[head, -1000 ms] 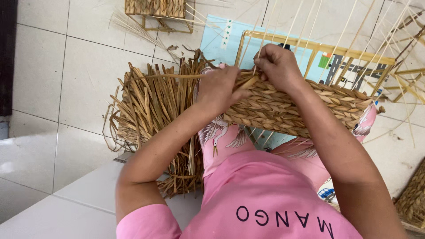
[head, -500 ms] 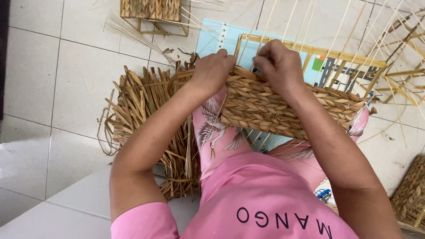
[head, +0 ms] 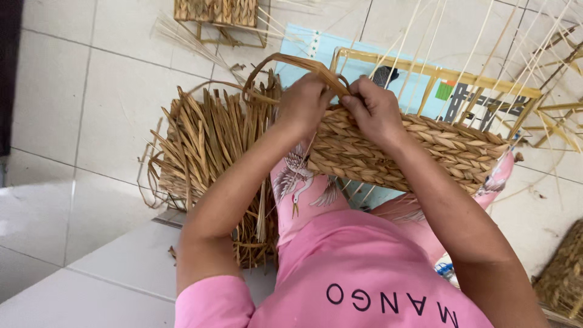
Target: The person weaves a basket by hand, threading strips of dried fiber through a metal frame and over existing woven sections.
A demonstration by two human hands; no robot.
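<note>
Your left hand (head: pixel 302 103) and right hand (head: pixel 378 110) meet at the near top corner of the half-woven basket (head: pixel 407 152), which rests across your lap on its yellow frame (head: pixel 437 73), above the tiled floor (head: pixel 91 121). Both sets of fingers are curled tight and pinch one flat strand (head: pixel 285 62) that arcs up and over to the left before dropping back to your left hand. The woven wall looks firm and springy, light for its bulk, so the basket should stay put without much bracing. The strand itself seems pliable but likely to kink or split if you bend it sharply, so grip it close to the weave, where it leaves the last row, rather than out on the loop. The thin uprights (head: pixel 480 67) rising from the frame look brittle; keep your wrists off them. A pile of loose straw (head: pixel 206 140) lies on the floor just left of your knee.
</note>
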